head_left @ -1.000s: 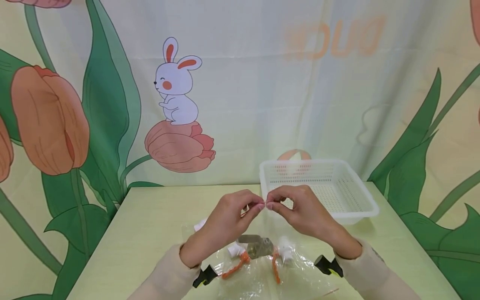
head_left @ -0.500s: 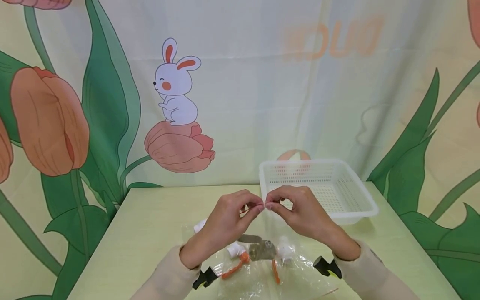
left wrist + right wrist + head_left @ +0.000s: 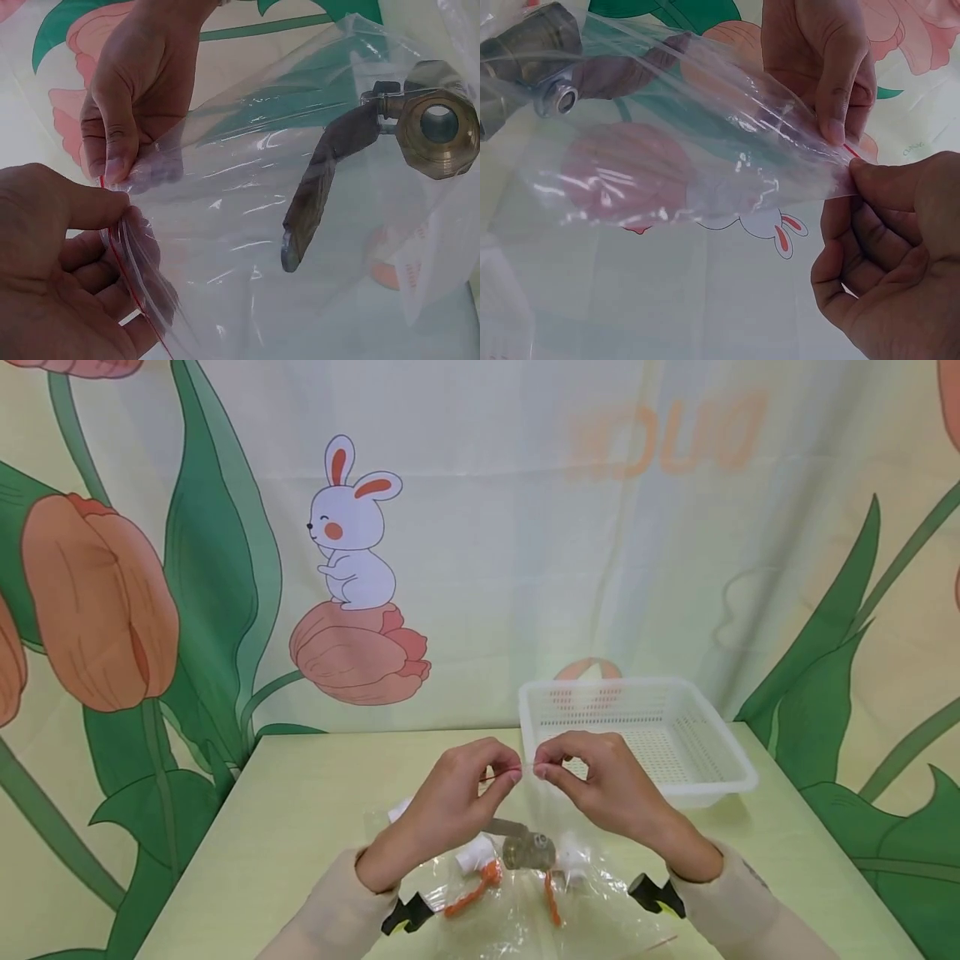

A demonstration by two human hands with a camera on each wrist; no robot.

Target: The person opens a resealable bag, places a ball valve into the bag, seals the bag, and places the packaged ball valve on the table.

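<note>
A clear zip bag (image 3: 225, 217) with a red line along its top edge hangs between my hands. Inside it sits a brass valve (image 3: 435, 124) with a long lever handle, seen also in the head view as a valve (image 3: 528, 852) below my fingers. My left hand (image 3: 457, 789) pinches the bag's top edge between thumb and fingers. My right hand (image 3: 611, 777) pinches the same edge a short way to the right, the fingertips of both hands close together. From the right wrist, the bag (image 3: 727, 150) looks gathered into folds toward the pinched edge.
On the pale table (image 3: 300, 827), under the hanging bag, lie clear plastic bags with white pieces (image 3: 474, 856) and orange parts (image 3: 474, 897). A white perforated basket (image 3: 720, 777) stands at the back right. A printed curtain (image 3: 480, 527) hangs behind the table.
My left fingertips have slid slightly left along the bag edge, so a small gap now shows between the hands. The hanging valve has swung a little to the right.
</note>
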